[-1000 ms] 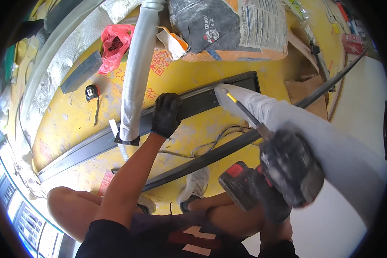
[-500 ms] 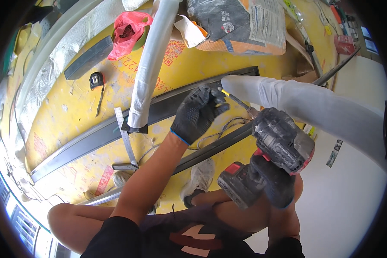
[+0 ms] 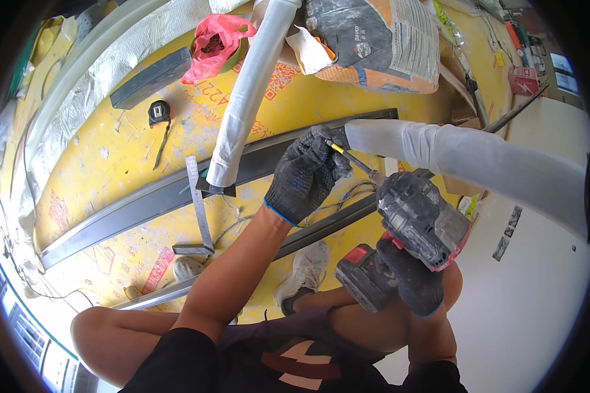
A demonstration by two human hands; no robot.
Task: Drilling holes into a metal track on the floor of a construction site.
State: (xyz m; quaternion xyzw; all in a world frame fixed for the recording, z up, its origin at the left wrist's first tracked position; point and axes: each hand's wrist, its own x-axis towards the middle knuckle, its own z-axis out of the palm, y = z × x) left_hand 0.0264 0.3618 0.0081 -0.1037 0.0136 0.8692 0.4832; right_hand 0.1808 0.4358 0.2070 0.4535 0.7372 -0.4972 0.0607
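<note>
left glove (image 3: 303, 182) black, blue-edged; right glove (image 3: 415, 280) likewise. drill (image 3: 423, 219) black and grey with red patches; bit (image 3: 356, 162) dark, yellow-banded. long bar (image 3: 259, 161) dark grey. floor sheet (image 3: 105, 180) yellow, red-printed. bag (image 3: 203, 64) pink. wrapped tubes (image 3: 250, 98) white. tape measure (image 3: 159, 114) black, orange-trimmed.

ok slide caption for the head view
Right hand grips a cordless drill, left hand at its yellow-banded bit, near a long dark rail.

One drill (image 3: 421, 219) in play, and two gloved hands (image 3: 305, 177) (image 3: 410, 278), one on its handle, one by its bit! Beyond the drill, two wrapped tubes (image 3: 252, 98) (image 3: 465, 147), one sack (image 3: 380, 42); off left, one steel square (image 3: 201, 213), one tape measure (image 3: 158, 112), one pink bag (image 3: 217, 44)!
</note>
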